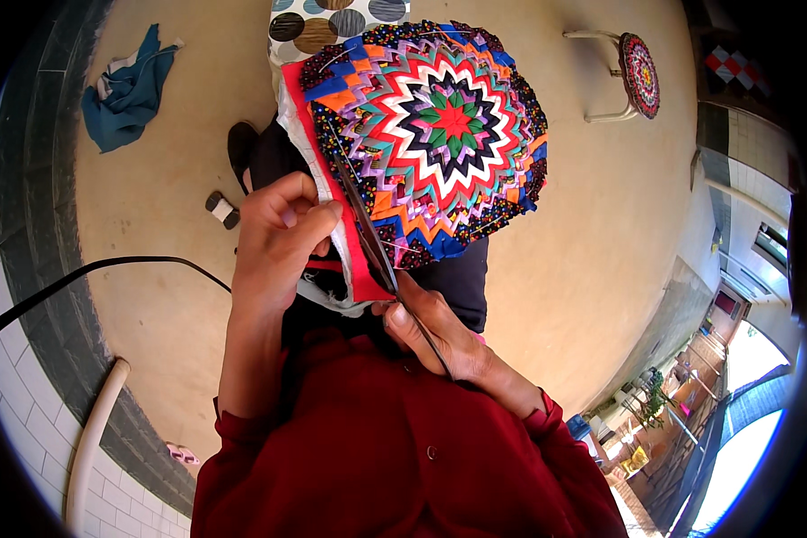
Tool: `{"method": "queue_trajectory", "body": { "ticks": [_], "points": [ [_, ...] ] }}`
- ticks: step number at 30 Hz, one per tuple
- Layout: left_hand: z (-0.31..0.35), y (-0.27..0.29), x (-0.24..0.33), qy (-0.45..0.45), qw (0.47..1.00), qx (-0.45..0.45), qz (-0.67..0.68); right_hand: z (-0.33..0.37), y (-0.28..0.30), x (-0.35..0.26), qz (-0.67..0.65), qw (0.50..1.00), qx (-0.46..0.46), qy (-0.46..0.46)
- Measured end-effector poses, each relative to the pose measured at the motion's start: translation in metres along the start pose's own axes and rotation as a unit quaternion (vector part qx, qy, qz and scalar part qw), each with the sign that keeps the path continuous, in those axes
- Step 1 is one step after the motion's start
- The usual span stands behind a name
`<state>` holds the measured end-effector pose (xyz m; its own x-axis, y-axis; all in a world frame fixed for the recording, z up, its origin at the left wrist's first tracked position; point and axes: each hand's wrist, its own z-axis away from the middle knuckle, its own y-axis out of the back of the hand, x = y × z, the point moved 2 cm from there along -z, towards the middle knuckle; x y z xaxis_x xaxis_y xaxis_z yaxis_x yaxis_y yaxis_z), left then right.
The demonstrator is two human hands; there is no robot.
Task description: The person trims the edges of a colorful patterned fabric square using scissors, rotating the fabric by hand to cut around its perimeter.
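A round patchwork mat with pointed, star-like rings of colour lies over my lap. Along its left side runs a strip of red cloth with a white layer beneath. My left hand pinches the edge of this cloth between thumb and fingers. In my right hand is a pair of dark scissors, the blades pointing up and left along the mat's rim, over the red cloth. Their handles are partly hidden by my fingers. Several pins show near the mat's border.
A polka-dot covered surface stands just beyond the mat. Teal cloth lies on the floor at far left. A stool with a round patterned cover stands at far right. A black cable arcs in from the left, above a pale pipe.
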<state>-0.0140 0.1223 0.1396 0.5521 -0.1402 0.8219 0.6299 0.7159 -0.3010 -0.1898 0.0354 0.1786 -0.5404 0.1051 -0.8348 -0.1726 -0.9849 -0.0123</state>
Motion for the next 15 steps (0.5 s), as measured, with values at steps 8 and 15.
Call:
{"method": "queue_trajectory", "body": {
  "ticks": [8,15],
  "points": [
    [0.007,0.001,-0.002,0.019,1.0,0.003,0.016,-0.011,-0.007,-0.01,0.068,0.997,0.027,0.011],
    [0.01,-0.003,0.0,0.032,0.999,-0.001,0.024,-0.01,-0.007,-0.003,0.106,0.993,0.044,0.011]
  ]
}}
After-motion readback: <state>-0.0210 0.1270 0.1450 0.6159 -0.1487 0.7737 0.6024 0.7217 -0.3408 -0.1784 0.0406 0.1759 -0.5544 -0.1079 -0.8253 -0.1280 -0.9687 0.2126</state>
